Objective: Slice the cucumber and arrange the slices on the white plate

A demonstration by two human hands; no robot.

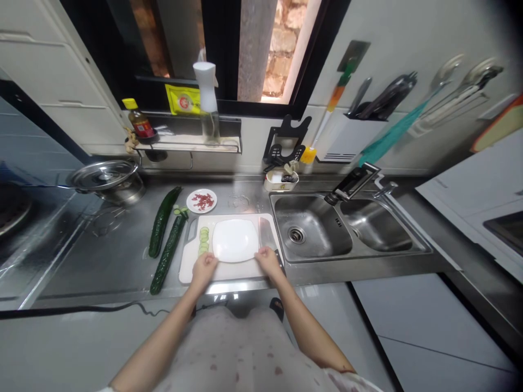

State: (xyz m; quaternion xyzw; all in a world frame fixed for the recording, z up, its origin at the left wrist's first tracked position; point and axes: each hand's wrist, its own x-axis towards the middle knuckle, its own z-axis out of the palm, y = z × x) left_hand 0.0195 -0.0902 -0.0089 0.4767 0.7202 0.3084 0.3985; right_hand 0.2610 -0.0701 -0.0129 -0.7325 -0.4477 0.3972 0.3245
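Note:
A white square plate [235, 239] lies on a white cutting board [196, 269] at the counter's front edge. My left hand [203, 269] grips the plate's near left corner and my right hand [267, 259] grips its near right corner, fingers curled on the rim. A row of cucumber slices [203, 240] lies on the board just left of the plate. A knife [266, 233] rests along the board's right side. Two whole cucumbers [164, 246] lie on the steel counter left of the board.
A small dish of red chopped bits [201, 200] sits behind the board. A lidded steel pot [107, 179] stands at the left. A double sink [347, 231] with a tap lies right of the board. Bottles on a shelf [188, 142] and hanging utensils line the wall.

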